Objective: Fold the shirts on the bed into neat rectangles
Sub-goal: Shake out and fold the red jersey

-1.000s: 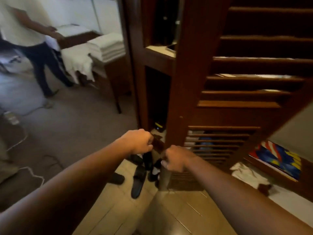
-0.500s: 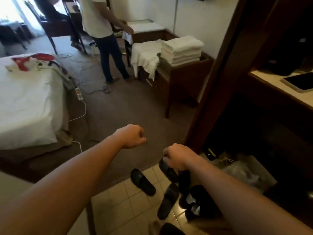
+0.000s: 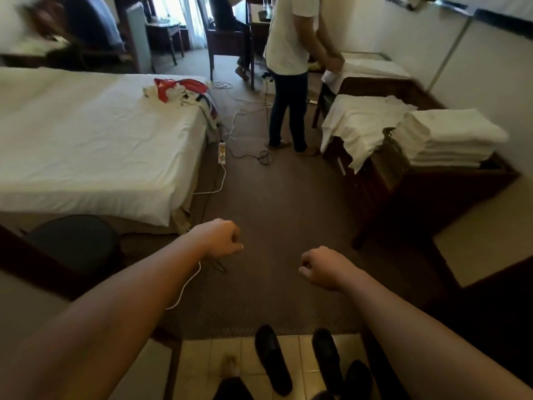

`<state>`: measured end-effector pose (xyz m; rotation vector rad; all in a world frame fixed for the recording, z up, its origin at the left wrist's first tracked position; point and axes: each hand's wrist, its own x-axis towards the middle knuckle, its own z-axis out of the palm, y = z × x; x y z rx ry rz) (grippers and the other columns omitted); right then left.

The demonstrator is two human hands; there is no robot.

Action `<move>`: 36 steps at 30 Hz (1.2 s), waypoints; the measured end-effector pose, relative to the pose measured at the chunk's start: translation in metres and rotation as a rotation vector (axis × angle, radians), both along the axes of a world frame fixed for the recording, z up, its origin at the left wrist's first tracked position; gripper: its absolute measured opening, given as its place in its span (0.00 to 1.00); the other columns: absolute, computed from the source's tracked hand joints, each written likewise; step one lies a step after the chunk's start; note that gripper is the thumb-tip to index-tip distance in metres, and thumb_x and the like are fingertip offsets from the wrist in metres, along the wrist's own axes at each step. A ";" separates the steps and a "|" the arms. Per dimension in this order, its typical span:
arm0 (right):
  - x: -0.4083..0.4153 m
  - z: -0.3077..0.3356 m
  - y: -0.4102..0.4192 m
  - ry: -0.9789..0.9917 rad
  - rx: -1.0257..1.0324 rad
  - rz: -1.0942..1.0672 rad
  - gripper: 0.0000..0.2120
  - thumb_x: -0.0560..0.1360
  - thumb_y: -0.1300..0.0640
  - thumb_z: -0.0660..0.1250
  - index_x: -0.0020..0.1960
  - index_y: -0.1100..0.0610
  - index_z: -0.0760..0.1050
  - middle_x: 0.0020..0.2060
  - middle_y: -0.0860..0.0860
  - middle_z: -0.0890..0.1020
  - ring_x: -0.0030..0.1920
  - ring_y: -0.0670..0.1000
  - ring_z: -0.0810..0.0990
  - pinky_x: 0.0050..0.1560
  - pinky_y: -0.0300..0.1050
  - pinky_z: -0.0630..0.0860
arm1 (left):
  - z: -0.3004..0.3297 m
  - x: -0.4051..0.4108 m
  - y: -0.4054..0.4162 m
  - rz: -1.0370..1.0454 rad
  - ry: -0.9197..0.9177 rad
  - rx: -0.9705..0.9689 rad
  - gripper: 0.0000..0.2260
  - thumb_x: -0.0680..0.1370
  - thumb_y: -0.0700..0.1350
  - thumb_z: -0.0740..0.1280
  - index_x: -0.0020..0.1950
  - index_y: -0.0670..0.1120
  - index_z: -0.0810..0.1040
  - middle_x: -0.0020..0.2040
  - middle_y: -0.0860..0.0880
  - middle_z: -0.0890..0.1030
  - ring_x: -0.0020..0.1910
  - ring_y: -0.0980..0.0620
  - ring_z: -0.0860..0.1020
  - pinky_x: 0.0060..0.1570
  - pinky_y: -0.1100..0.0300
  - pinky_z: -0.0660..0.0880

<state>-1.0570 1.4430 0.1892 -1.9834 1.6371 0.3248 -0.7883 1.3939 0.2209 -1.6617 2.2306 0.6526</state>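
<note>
Shirts afar; fists empty, outstretched.

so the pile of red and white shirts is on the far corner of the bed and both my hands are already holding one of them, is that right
Not quite. The pile of red and white shirts does lie at the far corner of the bed, but the hands hold nothing. The head view shows the left hand and right hand curled and empty over the carpet, well short of the pile.
</note>
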 end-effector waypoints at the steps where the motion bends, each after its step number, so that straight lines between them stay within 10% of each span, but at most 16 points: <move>1: 0.007 0.000 -0.021 -0.006 -0.001 0.009 0.07 0.82 0.49 0.63 0.55 0.48 0.79 0.47 0.45 0.80 0.46 0.44 0.80 0.52 0.46 0.81 | -0.004 0.008 -0.016 0.019 0.002 0.005 0.13 0.82 0.54 0.66 0.60 0.49 0.81 0.54 0.49 0.81 0.52 0.52 0.80 0.56 0.52 0.80; 16: 0.118 0.017 -0.350 -0.117 -0.049 0.043 0.09 0.82 0.48 0.63 0.57 0.50 0.79 0.45 0.47 0.81 0.43 0.46 0.81 0.50 0.49 0.83 | -0.025 0.126 -0.301 0.146 0.093 0.042 0.11 0.80 0.54 0.68 0.38 0.57 0.74 0.40 0.56 0.77 0.43 0.54 0.79 0.43 0.58 0.73; 36: 0.164 0.005 -0.818 -0.081 -0.019 0.246 0.09 0.81 0.48 0.65 0.53 0.51 0.80 0.45 0.49 0.81 0.45 0.49 0.82 0.50 0.53 0.83 | -0.015 0.135 -0.693 0.346 0.137 0.003 0.11 0.82 0.54 0.66 0.54 0.48 0.82 0.51 0.49 0.82 0.51 0.50 0.80 0.55 0.51 0.78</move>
